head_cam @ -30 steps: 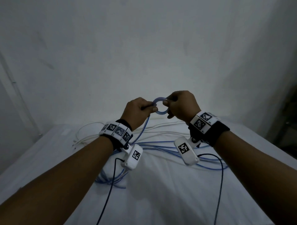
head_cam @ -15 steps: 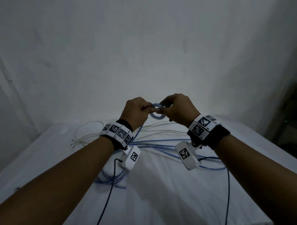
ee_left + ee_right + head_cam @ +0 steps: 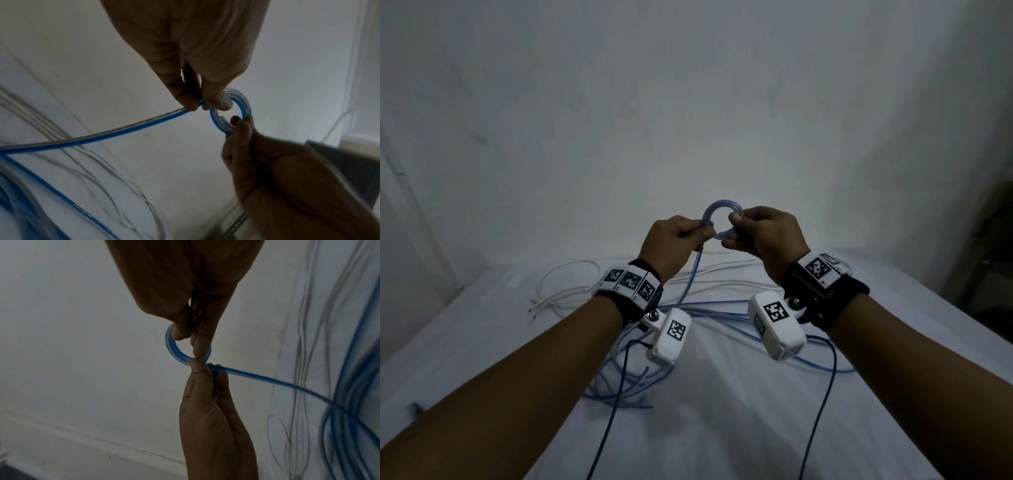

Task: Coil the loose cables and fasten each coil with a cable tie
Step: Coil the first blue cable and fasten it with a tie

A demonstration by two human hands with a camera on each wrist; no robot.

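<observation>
One small coil point(image 3: 722, 221) so far, a few tight turns of blue cable, held up above the bed point(image 3: 722, 428) between both hands. Left hand point(image 3: 671, 245) pinches the coil's near side where the free run leaves it; right hand point(image 3: 765, 236) pinches the opposite side, fingers curled. Most of the blue cable point(image 3: 722, 310) lies loose on the sheet below. White cable point(image 3: 571, 291) beyond it, at the left, untouched. No tie seen anywhere. Judged: barely begun; winding, tying, then the white one left.
</observation>
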